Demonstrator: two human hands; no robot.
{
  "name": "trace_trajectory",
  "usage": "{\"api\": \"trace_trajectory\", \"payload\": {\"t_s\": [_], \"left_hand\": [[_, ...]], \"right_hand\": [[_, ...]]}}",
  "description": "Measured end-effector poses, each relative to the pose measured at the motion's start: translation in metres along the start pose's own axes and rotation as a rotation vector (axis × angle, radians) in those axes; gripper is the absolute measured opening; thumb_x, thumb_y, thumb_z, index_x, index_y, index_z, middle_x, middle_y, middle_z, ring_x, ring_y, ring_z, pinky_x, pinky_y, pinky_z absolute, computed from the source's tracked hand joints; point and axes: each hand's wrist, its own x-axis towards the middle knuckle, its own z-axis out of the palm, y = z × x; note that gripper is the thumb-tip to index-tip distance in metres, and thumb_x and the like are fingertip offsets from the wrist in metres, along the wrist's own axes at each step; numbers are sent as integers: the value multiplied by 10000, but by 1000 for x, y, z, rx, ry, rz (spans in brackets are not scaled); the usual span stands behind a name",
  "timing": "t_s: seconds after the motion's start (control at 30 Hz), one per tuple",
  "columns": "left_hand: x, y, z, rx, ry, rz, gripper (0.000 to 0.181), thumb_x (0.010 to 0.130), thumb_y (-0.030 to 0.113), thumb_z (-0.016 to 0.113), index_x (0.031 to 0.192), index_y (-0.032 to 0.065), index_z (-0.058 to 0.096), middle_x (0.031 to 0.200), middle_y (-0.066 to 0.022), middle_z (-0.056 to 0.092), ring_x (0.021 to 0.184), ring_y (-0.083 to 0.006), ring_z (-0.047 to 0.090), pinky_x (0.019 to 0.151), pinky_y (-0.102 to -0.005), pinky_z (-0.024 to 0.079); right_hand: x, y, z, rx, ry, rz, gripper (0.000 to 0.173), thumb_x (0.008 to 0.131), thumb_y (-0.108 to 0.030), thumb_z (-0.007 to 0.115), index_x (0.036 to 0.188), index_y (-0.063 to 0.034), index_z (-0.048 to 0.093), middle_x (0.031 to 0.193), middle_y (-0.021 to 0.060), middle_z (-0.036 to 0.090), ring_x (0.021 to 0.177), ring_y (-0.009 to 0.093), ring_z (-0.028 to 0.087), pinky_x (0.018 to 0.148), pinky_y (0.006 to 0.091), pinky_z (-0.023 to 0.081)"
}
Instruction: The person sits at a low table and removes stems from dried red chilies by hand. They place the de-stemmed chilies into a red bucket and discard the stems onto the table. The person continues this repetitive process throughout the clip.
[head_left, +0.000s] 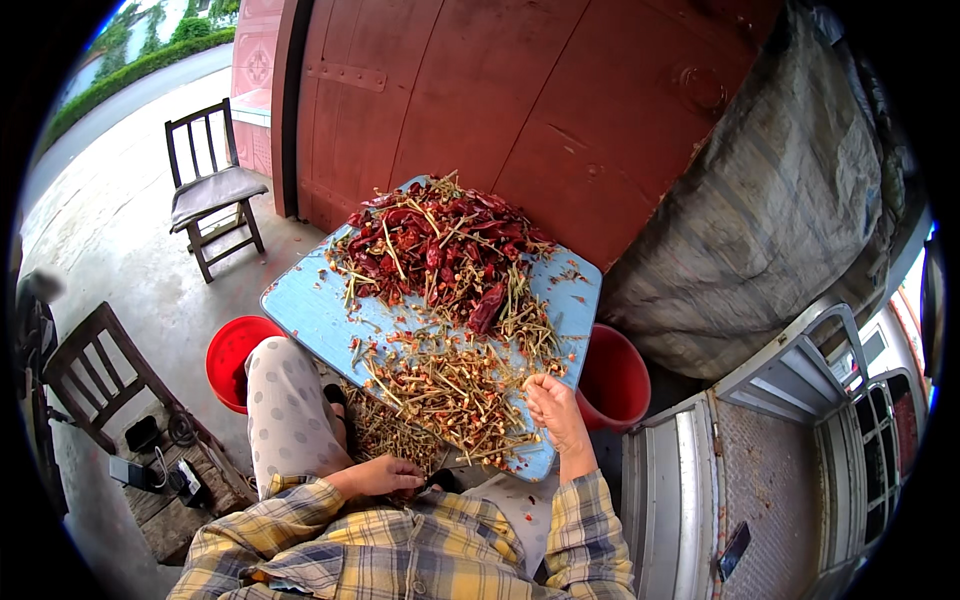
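A heap of dried red chili peppers (442, 240) lies at the far part of a blue tabletop (307, 300). Nearer me is a spread of cut-off chili stems (450, 382), with some more along the right. My right hand (551, 409) is over the near right edge of the tabletop, its fingers bent and the fingertips together beside the stems; whether something small is between them cannot be told. Low near my lap, off the table, rests my left hand (386, 476), fingers curled, with no object visible in it.
Red buckets stand left (232, 356) and right (615, 375) of the table. More stems (397, 442) lie on the floor below. Wooden chairs (214, 191) are at left, a red door (465, 97) behind, a metal cart bed (772, 480) at right.
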Motion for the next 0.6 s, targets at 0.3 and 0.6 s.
{"api": "trace_trajectory", "payload": {"t_s": [0.3,0.6], "left_hand": [[-12,12,5,-873,-50,-50,265,1009,250,448,1084,54,609,891,-41,645,808,-153,613,761,-297,508],[-8,10,21,-1401,-289,26,511,993,468,389,1148,26,592,1004,-107,656,888,-228,638,819,-364,528]], "right_hand": [[-19,-3,33,421,78,-45,96,972,-176,544,987,-88,578,599,-52,401,479,33,342,422,178,274],[-46,11,147,158,-277,-46,136,983,-161,527,1047,-59,588,684,-63,443,571,16,362,501,182,328]]}}
